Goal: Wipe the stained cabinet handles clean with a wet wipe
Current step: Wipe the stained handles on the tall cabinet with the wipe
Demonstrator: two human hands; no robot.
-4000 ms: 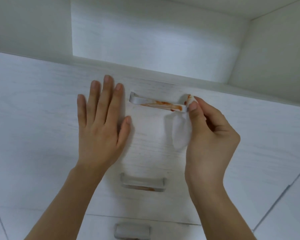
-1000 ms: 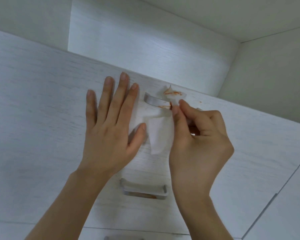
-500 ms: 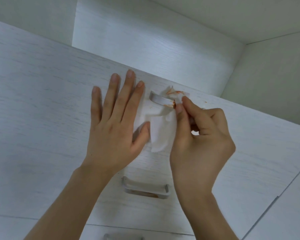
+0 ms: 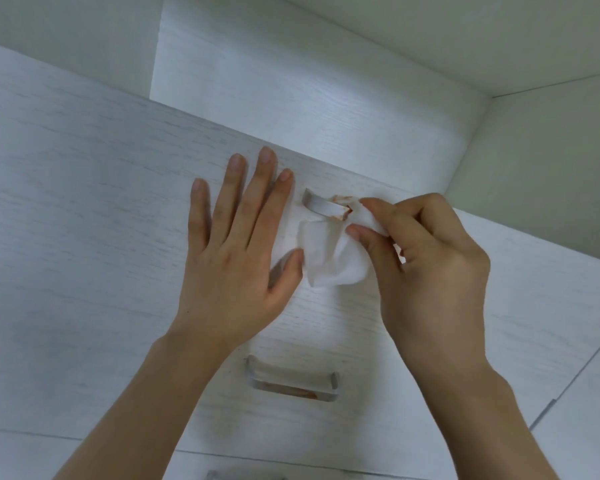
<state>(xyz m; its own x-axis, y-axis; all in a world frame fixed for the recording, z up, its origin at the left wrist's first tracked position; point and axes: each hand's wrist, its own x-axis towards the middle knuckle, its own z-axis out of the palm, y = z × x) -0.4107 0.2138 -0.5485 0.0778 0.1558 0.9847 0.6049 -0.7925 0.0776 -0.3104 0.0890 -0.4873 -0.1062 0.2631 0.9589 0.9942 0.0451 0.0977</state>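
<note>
Top drawer handle, mid-wipe. We see the right hand (image 4: 426,258) with its grip pinched on the wet wipe (image 4: 329,258), now bunched over the right end of the upper handle (image 4: 321,206) — half a second ago the wipe sat nearer the handle's middle. The exposed left stretch of the bar reads clean grey; reddish residue remains only at the wipe's edge, and the wipe's tip is stained orange. The left hand (image 4: 236,244) lies flat, fingers straight, on the drawer front (image 4: 84,202), as before, just beside the handle. We judge this handle nearly done — the lower handle (image 4: 291,379), with an orange smear along its underside, is not yet wiped.
</note>
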